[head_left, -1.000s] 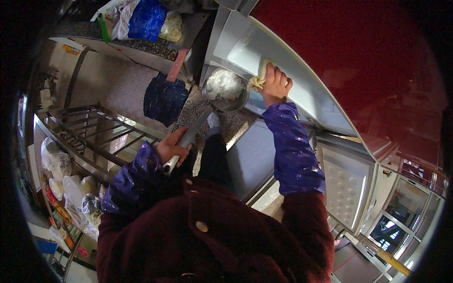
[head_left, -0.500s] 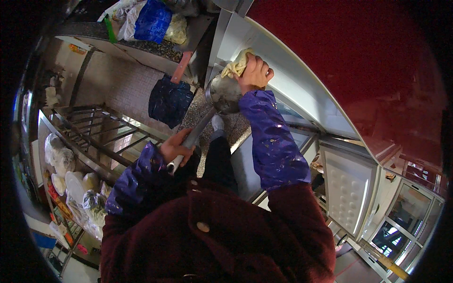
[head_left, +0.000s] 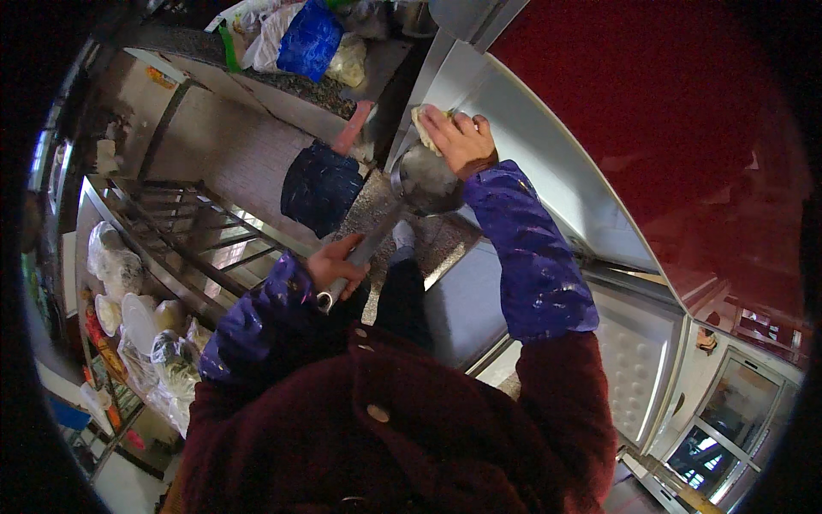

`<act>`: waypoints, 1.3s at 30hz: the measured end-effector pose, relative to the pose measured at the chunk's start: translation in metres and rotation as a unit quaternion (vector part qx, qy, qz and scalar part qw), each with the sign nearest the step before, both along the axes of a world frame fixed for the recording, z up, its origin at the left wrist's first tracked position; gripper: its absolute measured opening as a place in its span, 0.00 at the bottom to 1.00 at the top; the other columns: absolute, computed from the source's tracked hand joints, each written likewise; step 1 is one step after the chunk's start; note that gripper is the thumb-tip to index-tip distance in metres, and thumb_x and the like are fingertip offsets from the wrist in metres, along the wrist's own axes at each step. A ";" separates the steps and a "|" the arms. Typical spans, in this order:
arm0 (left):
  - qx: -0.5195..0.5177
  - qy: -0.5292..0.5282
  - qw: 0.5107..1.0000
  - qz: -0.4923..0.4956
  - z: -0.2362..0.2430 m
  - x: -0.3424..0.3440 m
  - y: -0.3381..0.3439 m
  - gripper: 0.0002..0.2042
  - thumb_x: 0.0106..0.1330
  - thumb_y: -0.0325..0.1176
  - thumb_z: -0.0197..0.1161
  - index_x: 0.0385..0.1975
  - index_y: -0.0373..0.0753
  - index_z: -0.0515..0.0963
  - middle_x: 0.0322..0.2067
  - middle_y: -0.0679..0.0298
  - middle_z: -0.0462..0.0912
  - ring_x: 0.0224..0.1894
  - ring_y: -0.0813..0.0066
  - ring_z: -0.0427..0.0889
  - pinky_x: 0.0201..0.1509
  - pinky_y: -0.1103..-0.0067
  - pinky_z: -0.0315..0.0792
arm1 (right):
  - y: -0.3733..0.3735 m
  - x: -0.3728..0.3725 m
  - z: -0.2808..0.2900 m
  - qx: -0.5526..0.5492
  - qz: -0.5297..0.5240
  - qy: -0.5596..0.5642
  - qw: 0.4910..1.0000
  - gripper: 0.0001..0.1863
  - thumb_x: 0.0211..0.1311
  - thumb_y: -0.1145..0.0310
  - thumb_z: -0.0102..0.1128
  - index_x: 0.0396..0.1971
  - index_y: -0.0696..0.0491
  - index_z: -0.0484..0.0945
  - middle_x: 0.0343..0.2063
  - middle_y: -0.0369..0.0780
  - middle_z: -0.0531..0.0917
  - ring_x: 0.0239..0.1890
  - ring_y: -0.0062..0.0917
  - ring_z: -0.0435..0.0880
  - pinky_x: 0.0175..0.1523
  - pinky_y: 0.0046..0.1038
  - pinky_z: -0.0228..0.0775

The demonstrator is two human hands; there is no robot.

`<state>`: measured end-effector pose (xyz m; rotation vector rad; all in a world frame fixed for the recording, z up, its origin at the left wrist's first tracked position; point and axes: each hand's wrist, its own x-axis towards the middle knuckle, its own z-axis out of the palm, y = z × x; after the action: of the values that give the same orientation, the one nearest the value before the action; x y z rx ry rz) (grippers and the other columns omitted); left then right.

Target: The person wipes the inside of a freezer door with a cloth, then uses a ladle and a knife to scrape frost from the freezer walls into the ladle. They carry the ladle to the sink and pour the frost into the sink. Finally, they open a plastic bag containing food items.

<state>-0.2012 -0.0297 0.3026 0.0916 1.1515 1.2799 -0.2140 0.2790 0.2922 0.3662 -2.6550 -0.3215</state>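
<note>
A metal ladle [head_left: 428, 182] with a round, deep bowl and a long tubular handle slants across the middle, bowl at the far end. My left hand [head_left: 336, 264] is wrapped round its handle near the end closest to my body. In my right hand [head_left: 463, 142] is a crumpled pale yellow cloth [head_left: 420, 125], at the far rim of the bowl. The fingers are bent over the cloth and hide part of it. Purple sleeve covers [head_left: 541, 248] protect both forearms.
Left stands a metal rack [head_left: 193, 283], with plastic-wrapped items [head_left: 120, 261] beyond it. A blue bag [head_left: 310, 41] lies on the far counter. A dark, flat object [head_left: 318, 190] hangs below it by a pinkish strip. A white ledge [head_left: 548, 163] and glossy red panel [head_left: 676, 111] rise at right.
My right hand has shifted the cloth leftward along the far rim of the ladle's bowl. My left hand keeps its hold on the handle. The whole view has swung slightly.
</note>
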 end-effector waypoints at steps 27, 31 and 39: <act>0.006 0.039 0.999 -0.012 -0.005 0.004 0.000 0.33 0.51 0.21 0.54 0.59 0.34 0.50 0.26 0.59 0.71 0.18 0.72 0.72 0.18 0.77 0.67 | 0.018 0.054 -0.006 -0.413 -0.065 0.008 0.909 0.19 0.41 0.77 0.58 0.39 0.52 0.76 0.41 0.42 0.76 0.42 0.38 0.73 0.49 0.32 0.65; -0.006 0.013 1.000 0.007 -0.003 0.004 0.001 0.33 0.52 0.20 0.54 0.59 0.34 0.50 0.25 0.59 0.71 0.17 0.72 0.72 0.19 0.77 0.67 | 0.075 0.017 -0.025 -0.385 -0.205 0.116 0.892 0.22 0.42 0.71 0.60 0.43 0.55 0.72 0.41 0.46 0.75 0.44 0.41 0.73 0.49 0.36 0.65; 0.011 0.037 0.999 -0.022 0.001 0.003 0.005 0.32 0.51 0.21 0.54 0.58 0.34 0.51 0.23 0.60 0.70 0.16 0.72 0.71 0.18 0.77 0.67 | 0.077 0.007 -0.072 -0.494 -0.121 0.021 0.861 0.20 0.40 0.78 0.56 0.40 0.55 0.74 0.42 0.45 0.76 0.46 0.39 0.72 0.52 0.33 0.63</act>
<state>-0.1980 -0.0249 0.3037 0.1806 1.1933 1.2598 -0.2068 0.3559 0.2203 -0.3060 -2.4224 0.9334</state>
